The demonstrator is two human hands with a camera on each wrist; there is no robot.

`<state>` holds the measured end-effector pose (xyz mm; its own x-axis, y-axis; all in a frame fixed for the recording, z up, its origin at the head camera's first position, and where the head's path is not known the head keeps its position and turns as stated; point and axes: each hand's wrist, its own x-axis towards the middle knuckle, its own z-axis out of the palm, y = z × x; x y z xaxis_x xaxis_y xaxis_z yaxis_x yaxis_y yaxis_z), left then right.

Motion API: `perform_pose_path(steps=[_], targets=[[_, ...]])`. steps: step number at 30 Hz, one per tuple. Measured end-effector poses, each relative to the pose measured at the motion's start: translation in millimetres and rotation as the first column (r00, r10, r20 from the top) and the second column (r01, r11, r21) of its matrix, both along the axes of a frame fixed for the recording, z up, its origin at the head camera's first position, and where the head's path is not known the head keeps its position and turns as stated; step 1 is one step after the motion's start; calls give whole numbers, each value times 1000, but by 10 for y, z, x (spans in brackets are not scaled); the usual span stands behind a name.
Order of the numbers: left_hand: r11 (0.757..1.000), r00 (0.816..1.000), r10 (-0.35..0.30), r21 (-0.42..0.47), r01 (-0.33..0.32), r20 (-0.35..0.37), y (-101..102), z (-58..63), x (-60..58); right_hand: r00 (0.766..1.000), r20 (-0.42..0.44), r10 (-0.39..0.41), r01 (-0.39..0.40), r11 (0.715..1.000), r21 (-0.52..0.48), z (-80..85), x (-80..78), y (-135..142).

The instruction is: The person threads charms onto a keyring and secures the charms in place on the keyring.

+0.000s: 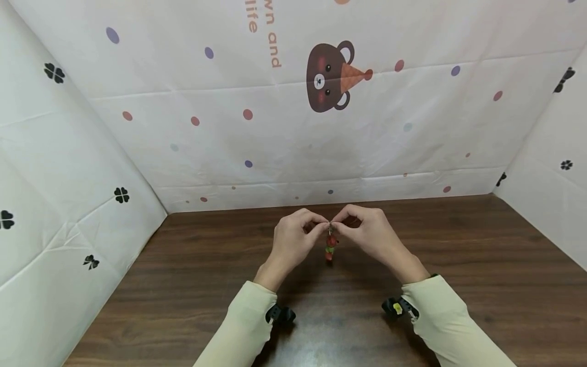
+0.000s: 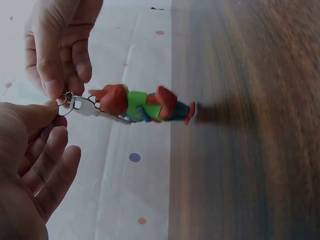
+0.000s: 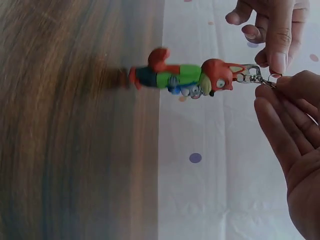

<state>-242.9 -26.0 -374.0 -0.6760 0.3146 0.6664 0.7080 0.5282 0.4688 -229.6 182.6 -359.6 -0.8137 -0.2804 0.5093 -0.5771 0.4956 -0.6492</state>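
A fox-figure keychain [image 1: 329, 248] with an orange head and green top hangs upright over the table, feet downward. My left hand [image 1: 293, 238] pinches its small split ring [image 2: 65, 104] between thumb and index finger. From the other side, the thumb and index finger of my right hand [image 1: 370, 233] pinch the same ring, fingertips nearly meeting. A flat silver key [image 2: 86, 106] with a slotted head hangs from the ring beside the figure. A short chain [image 3: 248, 78] links ring and fox head. The other fingers of both hands are loosely bent.
A dark wooden table [image 1: 192, 285] lies below the hands. White printed cloth [image 1: 284, 142] with dots and a bear's face stands along the back, and similar cloth [image 1: 50, 173] borders the left and right. A black strap device [image 1: 281, 314] sits at each wrist.
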Motion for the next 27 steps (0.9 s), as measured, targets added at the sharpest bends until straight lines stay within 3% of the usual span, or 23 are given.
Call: perform_pose_path(steps=[8, 15, 18, 23, 27], targets=[[991, 996, -70, 121, 64, 47, -14, -11, -19, 997, 72, 7, 1, 994, -109, -19, -34, 36], [962, 975, -163, 241, 124, 150, -19, 2, -21, 993, 109, 40, -19, 982, -186, -18, -32, 70], [977, 981, -125, 192, 96, 150, -26, 5, -19, 995, 97, 19, -6, 992, -129, -10, -28, 61], [997, 997, -54, 54, 51, 52, -25, 6, -22, 998, 61, 13, -12, 1000, -12, 9, -7, 43], [998, 998, -47, 34, 46, 32, -21, 13, -12, 998, 58, 25, -24, 1000, -14, 7, 1, 34]])
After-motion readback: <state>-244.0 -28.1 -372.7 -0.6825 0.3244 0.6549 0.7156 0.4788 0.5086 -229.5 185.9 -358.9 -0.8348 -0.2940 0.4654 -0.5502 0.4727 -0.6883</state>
